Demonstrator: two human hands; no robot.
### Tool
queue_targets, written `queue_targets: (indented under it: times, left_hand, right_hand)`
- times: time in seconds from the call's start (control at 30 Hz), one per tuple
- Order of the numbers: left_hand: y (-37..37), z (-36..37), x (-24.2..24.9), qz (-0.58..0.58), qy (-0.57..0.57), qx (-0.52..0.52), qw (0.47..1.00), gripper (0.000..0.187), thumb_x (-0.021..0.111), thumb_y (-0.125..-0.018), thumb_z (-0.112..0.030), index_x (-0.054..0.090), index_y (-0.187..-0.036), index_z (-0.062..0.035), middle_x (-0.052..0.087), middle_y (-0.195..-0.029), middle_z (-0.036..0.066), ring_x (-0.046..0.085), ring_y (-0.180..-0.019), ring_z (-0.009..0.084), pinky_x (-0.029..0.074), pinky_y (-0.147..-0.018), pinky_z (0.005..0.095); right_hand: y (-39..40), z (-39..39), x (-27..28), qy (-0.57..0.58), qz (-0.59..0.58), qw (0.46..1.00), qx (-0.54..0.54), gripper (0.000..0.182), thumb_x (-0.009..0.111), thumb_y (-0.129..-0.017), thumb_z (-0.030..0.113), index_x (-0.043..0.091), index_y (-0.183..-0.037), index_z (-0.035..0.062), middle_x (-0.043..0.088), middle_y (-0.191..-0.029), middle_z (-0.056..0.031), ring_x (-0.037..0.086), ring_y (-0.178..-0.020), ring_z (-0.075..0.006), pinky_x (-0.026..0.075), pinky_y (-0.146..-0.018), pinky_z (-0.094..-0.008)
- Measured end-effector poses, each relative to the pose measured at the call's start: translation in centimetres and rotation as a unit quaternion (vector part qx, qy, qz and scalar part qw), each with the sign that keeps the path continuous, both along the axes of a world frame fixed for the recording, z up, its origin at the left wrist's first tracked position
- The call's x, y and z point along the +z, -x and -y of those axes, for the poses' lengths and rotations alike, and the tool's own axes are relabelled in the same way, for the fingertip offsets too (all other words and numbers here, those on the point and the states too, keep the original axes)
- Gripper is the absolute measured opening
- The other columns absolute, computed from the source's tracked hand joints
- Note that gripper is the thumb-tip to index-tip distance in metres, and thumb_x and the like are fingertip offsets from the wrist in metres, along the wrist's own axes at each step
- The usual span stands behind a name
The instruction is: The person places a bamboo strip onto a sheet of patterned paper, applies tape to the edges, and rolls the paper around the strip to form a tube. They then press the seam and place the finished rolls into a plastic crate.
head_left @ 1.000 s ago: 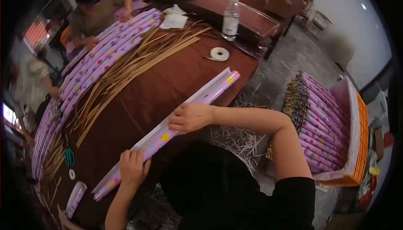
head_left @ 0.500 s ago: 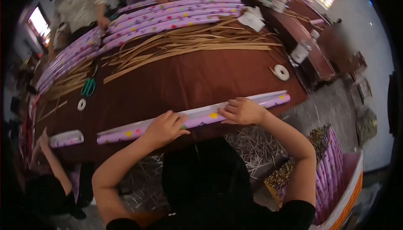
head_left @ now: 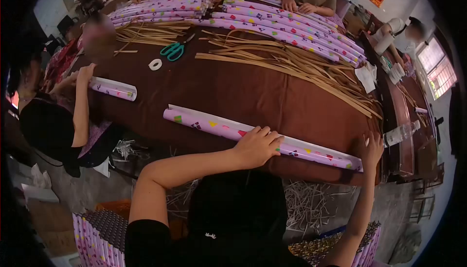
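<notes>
A long pink-purple patterned roll [head_left: 214,125] with a white inner edge lies across the brown cloth in front of me. My left hand [head_left: 258,146] is on the middle of this roll, its fingers curled over the top. Beyond the roll's right end, near the table's right edge, my right hand [head_left: 372,151] is closed around a small white object, which looks like the tape roll and is mostly hidden by the fingers. The right hand is off the patterned roll.
Brown strips [head_left: 292,67] and several patterned rolls [head_left: 287,31] lie at the back. Green-handled scissors [head_left: 173,51] and another tape roll [head_left: 155,64] lie at left. A co-worker's hand [head_left: 85,74] touches a shorter roll [head_left: 114,88]. A bottle [head_left: 401,134] is at right.
The view has turned to the right. My right hand has left the patterned roll and moved right, to where the white tape roll lay. My left hand stays on the patterned roll.
</notes>
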State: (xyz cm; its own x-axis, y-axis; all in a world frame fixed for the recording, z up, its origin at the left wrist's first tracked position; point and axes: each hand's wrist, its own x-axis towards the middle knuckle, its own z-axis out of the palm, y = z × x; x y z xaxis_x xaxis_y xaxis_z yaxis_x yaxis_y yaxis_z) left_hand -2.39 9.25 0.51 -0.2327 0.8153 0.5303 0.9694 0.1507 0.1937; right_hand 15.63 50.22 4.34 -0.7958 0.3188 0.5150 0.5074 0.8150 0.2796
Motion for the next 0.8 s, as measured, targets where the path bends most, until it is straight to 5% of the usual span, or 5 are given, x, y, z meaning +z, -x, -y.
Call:
queue_targets:
  times: [0.1, 0.47, 0.57, 0.77, 0.8]
  left_hand:
    - [0.0, 0.0, 0.4, -0.006, 0.012, 0.001, 1.0, 0.045, 0.069, -0.083, -0.031, 0.063, -0.117, -0.0012, 0.059, -0.097, 0.007, 0.053, -0.087, 0.0232, 0.044, -0.075, 0.0348]
    - [-0.4, 0.1, -0.2, -0.025, -0.008, 0.014, 1.0, 0.047, 0.067, -0.086, -0.032, 0.061, -0.12, 0.0005, 0.06, -0.1, 0.007, 0.054, -0.093, 0.0234, 0.046, -0.08, 0.0343]
    - [-1.1, -0.1, -0.2, -0.023, -0.01, 0.019, 1.0, 0.05, 0.067, -0.085, -0.031, 0.06, -0.122, 0.0014, 0.06, -0.103, 0.008, 0.055, -0.095, 0.0242, 0.046, -0.083, 0.0348]
    - [-2.1, -1.1, -2.0, 0.003, -0.025, 0.017, 1.0, 0.044, 0.064, -0.087, -0.025, 0.059, -0.124, -0.0018, 0.059, -0.112, 0.009, 0.054, -0.107, 0.027, 0.046, -0.09, 0.0395]
    - [-2.7, -1.8, -2.4, 0.295, -0.058, 0.001, 0.954, 0.037, 0.064, -0.086, -0.023, 0.061, -0.116, -0.0023, 0.057, -0.115, 0.01, 0.052, -0.112, 0.0283, 0.046, -0.091, 0.0406]
  right_hand:
    - [-2.8, -3.7, -1.9, 0.176, 0.065, 0.976, -0.111, 0.035, 0.061, -0.092, 0.025, 0.057, -0.12, 0.0046, 0.057, -0.118, -0.0167, 0.055, -0.108, -0.0384, 0.048, -0.087, -0.0464]
    - [-2.9, -4.9, -0.8, 0.159, 0.039, 0.979, -0.118, 0.02, 0.067, -0.085, 0.019, 0.061, -0.093, 0.0024, 0.058, -0.106, -0.0126, 0.054, -0.105, -0.0375, 0.041, -0.093, -0.0521]
    - [1.6, 4.0, 4.3, 0.282, -0.023, 0.951, 0.123, 0.018, 0.06, -0.09, 0.02, 0.061, -0.096, 0.0023, 0.055, -0.108, -0.0122, 0.055, -0.108, -0.0312, 0.038, -0.099, -0.0462]
    - [12.5, 21.7, 6.0, 0.872, 0.116, 0.384, 0.28, 0.044, 0.049, -0.091, 0.026, 0.059, -0.121, -0.0051, 0.062, -0.119, -0.0108, 0.059, -0.109, -0.0204, 0.045, -0.095, -0.0333]
    - [14.9, 23.1, 5.1, 0.885, 0.168, 0.321, 0.293, 0.044, 0.049, -0.093, 0.026, 0.057, -0.123, -0.0048, 0.062, -0.119, -0.0116, 0.06, -0.108, -0.0207, 0.046, -0.095, -0.0341]
